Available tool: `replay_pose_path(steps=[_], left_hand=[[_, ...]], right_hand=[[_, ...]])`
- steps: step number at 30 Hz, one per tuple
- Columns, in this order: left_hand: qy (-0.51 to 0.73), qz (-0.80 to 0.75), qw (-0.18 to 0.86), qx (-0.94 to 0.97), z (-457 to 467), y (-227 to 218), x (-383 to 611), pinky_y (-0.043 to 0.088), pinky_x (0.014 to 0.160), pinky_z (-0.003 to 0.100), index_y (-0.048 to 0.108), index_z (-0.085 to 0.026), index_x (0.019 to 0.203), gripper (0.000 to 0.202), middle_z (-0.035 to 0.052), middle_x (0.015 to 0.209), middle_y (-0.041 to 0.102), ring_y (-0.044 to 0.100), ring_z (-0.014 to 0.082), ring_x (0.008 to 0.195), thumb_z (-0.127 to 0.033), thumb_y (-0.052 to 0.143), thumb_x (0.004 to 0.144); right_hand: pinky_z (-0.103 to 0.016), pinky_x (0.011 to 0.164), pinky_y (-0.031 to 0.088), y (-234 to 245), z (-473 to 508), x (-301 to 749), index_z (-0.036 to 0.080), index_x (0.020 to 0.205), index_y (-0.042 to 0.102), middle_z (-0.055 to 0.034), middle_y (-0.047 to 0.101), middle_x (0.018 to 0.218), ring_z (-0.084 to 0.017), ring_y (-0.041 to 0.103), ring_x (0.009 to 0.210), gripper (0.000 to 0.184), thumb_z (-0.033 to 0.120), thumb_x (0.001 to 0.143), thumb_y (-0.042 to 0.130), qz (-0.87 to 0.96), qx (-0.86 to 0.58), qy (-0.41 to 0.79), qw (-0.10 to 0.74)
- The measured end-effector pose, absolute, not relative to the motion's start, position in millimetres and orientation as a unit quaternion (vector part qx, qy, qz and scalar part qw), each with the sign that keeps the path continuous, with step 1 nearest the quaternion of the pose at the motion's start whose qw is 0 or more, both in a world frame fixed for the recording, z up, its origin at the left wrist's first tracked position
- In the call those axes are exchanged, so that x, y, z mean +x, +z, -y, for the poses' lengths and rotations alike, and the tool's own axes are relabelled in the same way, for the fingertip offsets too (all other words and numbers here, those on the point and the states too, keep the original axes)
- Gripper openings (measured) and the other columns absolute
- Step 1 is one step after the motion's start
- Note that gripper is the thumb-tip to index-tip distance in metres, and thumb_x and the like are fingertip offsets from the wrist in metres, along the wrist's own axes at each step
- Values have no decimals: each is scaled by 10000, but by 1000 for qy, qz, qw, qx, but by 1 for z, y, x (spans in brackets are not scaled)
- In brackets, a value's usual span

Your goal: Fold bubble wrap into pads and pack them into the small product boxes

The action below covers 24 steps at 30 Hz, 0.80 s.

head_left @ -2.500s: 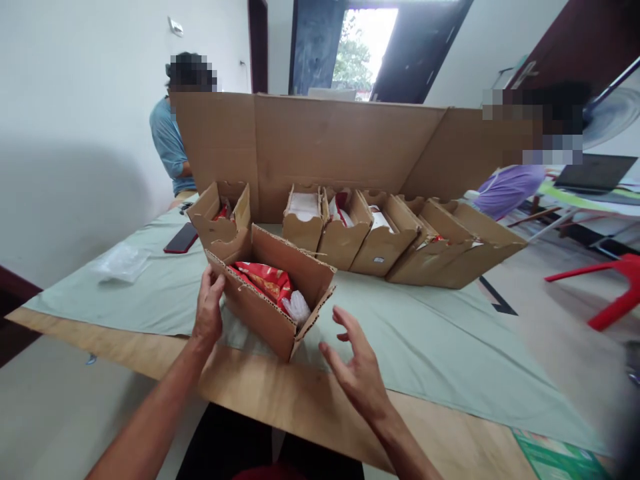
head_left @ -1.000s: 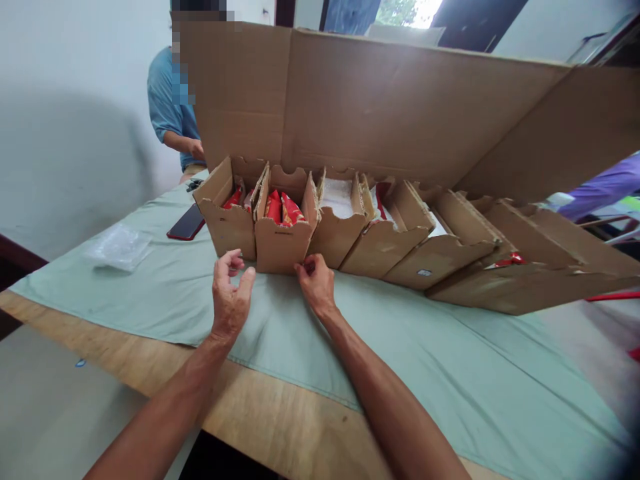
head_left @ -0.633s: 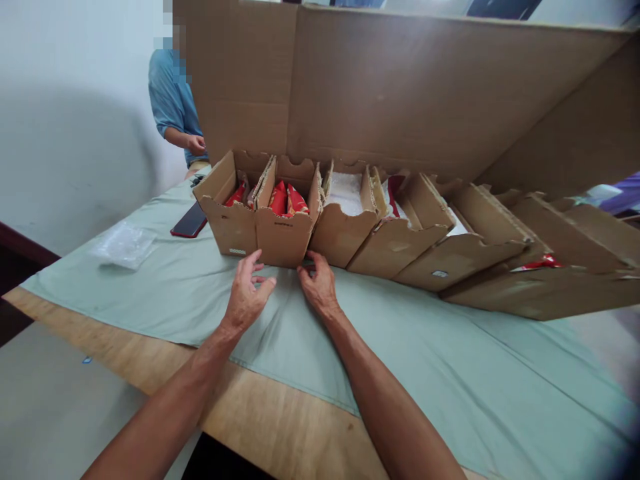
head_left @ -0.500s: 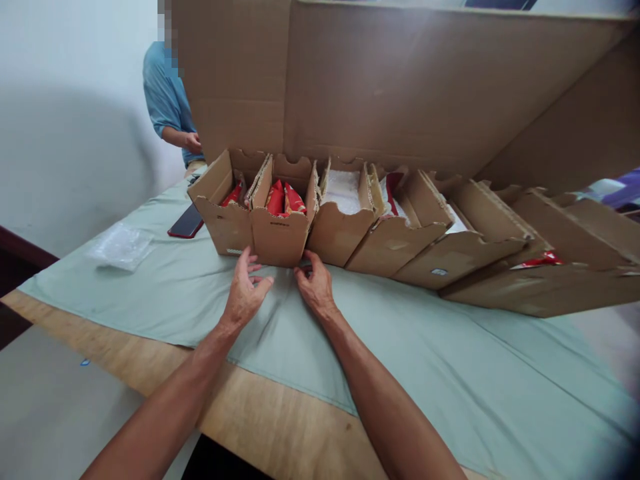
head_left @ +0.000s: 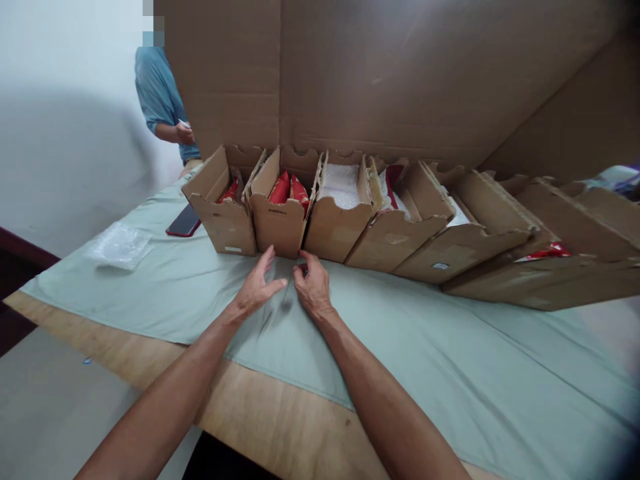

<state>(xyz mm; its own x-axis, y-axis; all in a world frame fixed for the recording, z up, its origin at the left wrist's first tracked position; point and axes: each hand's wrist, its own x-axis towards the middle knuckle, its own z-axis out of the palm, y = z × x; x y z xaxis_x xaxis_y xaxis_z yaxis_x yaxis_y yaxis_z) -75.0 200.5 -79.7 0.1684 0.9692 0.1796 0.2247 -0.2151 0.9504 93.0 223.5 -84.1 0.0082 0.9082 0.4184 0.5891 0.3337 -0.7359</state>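
Toward the far edge of the green-draped table [head_left: 280, 413], open-topped bins [head_left: 333, 230] of brown corrugated cardboard, scallop-edged, packed side by side; among them, second from the left, one smooth-fronted bin [head_left: 277, 230] with shiny, crinkled red packets [head_left: 281, 189]. Both forearms [head_left: 165, 393] angled forward over the near edge, converging. Left hand [head_left: 257, 287] open, thumb spread from straight fingers, gripping nothing; right hand [head_left: 313, 287] half-curled, too shadowed to tell of any hold. Smooth-fronted bin just beyond both hands, contact unclear.
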Motion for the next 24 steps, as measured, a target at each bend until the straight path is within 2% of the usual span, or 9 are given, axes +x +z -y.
replay_pose_path(steps=[3,6,11,13,16,20,24], left_hand=[[398,-466,388,689,-197,-74,-74,301,1228,564,362,-155,1566,842,195,1620,382,365,358,1502,-387,669,816],[386,-466,369,706,-193,-71,-70,268,1254,541,471,-148,1507,799,177,1603,418,357,352,1506,-355,701,771],[383,-490,335,708,-192,-71,-67,246,1263,549,516,-104,1467,766,206,1600,413,339,361,1516,-307,689,749],[379,-500,325,707,-192,-72,-68,275,1252,552,553,-105,1433,718,204,1571,455,383,362,1491,-296,680,752],[374,-514,312,707,-193,-70,-70,325,1227,554,605,-128,1372,621,186,1542,497,434,357,1457,-298,663,777],[371,-527,298,704,-192,-69,-69,365,1205,534,639,-128,1314,530,190,1490,544,481,346,1416,-295,642,811],[371,-525,287,710,-186,-72,-60,384,1185,537,655,-162,1266,477,171,1487,540,488,353,1394,-231,645,794]], right_hand=[[-398,915,565,-84,-223,95,160,1268,625,-134,719,1157,-235,702,919,458,188,827,503,693,-542,171,443],[-396,911,568,-80,-219,97,176,1275,632,-126,707,1190,-229,699,922,469,180,823,508,708,-537,161,430],[-390,941,547,-65,-212,96,217,1244,686,-108,707,1140,-250,676,1031,411,206,891,476,738,-529,142,395],[-400,927,549,-62,-213,95,238,1305,665,-92,720,1108,-253,679,988,462,210,868,516,744,-531,143,379],[-426,902,554,-61,-220,101,211,1323,655,-108,728,1113,-260,682,940,504,210,832,536,739,-545,147,369],[-433,857,562,-57,-220,111,176,1291,658,-119,742,1071,-247,683,856,492,232,820,527,727,-553,152,378],[-372,798,567,-28,-207,98,179,1230,671,-100,753,1028,-212,686,812,409,274,869,506,735,-526,167,394]])
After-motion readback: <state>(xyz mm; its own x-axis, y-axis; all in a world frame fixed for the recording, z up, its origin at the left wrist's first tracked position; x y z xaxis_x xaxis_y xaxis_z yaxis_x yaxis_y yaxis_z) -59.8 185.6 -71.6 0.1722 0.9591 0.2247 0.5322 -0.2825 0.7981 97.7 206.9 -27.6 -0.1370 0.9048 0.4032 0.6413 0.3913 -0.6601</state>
